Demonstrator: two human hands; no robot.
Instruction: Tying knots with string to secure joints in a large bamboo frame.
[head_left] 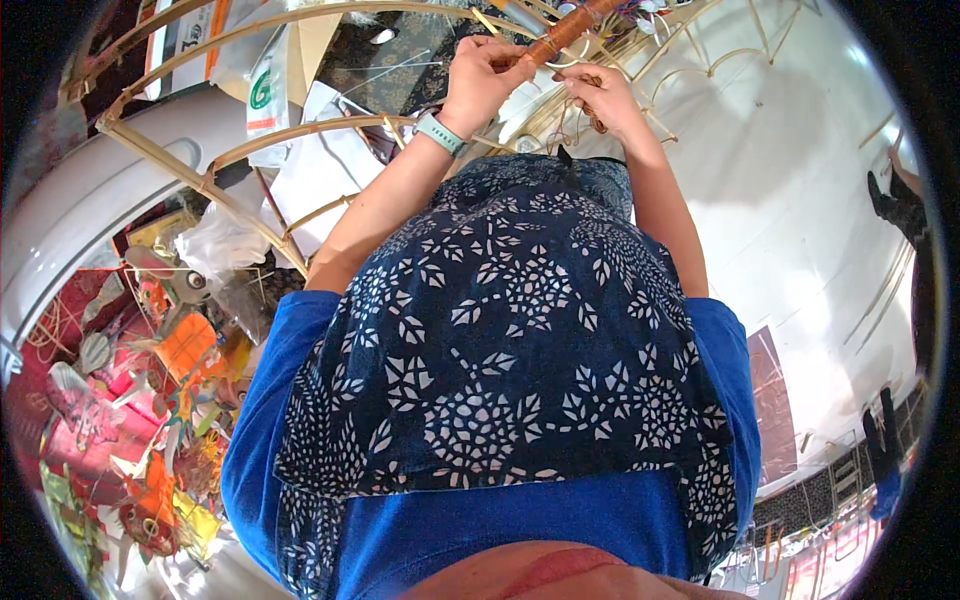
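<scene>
At the top middle, a pole (570,31) wrapped tightly in reddish-brown cord slants up to the right. My left hand (482,84) is closed around its lower end, thumb and fingers pressed against it. Just right of that end, my right hand (612,104) is closed on a small bundle of brown cord (598,122), part of which hangs below the fingers. Thin loose strands dangle under it. Curved strips of a bamboo frame (155,152) arch across the upper left and come near both hands.
Scalloped bamboo strips (712,68) stand against a white surface at the upper right. A clear plastic bag (215,245) lies at left above a heap of colourful paper or cloth figures (185,345). A dark patterned cloth (390,75) lies beyond my left hand.
</scene>
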